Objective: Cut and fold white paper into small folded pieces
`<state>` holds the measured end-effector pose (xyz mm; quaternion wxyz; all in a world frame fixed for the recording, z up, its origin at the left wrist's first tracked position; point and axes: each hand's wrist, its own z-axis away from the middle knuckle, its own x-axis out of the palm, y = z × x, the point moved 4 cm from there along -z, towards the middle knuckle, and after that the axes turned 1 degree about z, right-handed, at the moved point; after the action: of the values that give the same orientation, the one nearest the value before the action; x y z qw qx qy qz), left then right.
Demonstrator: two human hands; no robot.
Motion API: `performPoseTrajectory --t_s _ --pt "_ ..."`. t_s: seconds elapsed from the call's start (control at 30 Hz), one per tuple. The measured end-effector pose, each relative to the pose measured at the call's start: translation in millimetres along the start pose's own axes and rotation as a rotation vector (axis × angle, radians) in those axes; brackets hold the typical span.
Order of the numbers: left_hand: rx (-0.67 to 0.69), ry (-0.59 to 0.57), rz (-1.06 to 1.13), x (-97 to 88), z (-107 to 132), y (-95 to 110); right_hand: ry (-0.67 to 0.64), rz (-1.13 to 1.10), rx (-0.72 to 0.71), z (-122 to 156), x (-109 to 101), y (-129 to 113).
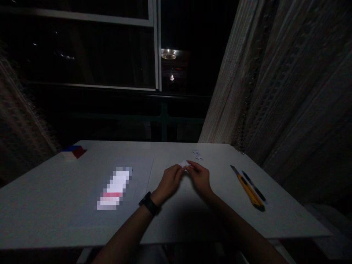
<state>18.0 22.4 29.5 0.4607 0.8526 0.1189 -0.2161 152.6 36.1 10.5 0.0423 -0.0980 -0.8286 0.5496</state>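
Observation:
Between my two hands is a small piece of white paper (184, 164), pinched from both sides just above the table. My left hand (169, 180), with a dark watch on the wrist, grips its left side. The fingers of my right hand (200, 178) close on its right side. How the paper is folded is too small and dim to make out. Beyond my right hand, several small white paper pieces (197, 154) with dark marks lie on the table.
On the white table (220, 220), a yellow box cutter (250, 190) and a dark pen (253, 186) lie at right. A lit, blurred-out phone-like screen (114, 189) rests on a pale sheet (140, 183) at left. A coloured cube (73, 152) sits far left. Curtains (228, 73) flank a dark window.

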Motion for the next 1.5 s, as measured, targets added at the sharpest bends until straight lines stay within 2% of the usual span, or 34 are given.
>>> performPoseTrajectory --t_s 0.23,0.47,0.77,0.93,1.07,1.2,1.33,1.5 --pt "-0.011 0.03 -0.013 -0.3 1.4 0.5 0.026 0.003 -0.001 2.3 -0.7 -0.2" --pt "0.092 0.023 -0.091 3.3 4.3 0.0 0.019 -0.017 0.015 1.9 -0.9 -3.3" --pt "0.138 0.048 -0.144 5.2 6.1 2.2 -0.082 -0.165 0.007 -1.2 1.7 -8.9" --pt "0.062 0.029 -0.078 3.9 4.6 2.6 -0.086 -0.194 0.042 -3.3 -0.3 -8.0" --pt "-0.067 0.036 0.087 5.3 1.3 -8.8 -0.111 -0.172 0.063 -4.4 0.8 -4.9" --pt "-0.152 0.013 0.239 9.2 -1.7 -21.0 -0.082 -0.11 0.044 -4.9 0.4 -3.0" --pt "-0.255 0.003 0.274 10.0 -2.9 -27.1 -0.051 -0.07 0.062 -4.5 -0.5 -0.5" --pt "-0.249 -0.005 0.274 9.9 -4.0 -27.0 -0.049 -0.029 0.072 -2.9 0.5 2.1"
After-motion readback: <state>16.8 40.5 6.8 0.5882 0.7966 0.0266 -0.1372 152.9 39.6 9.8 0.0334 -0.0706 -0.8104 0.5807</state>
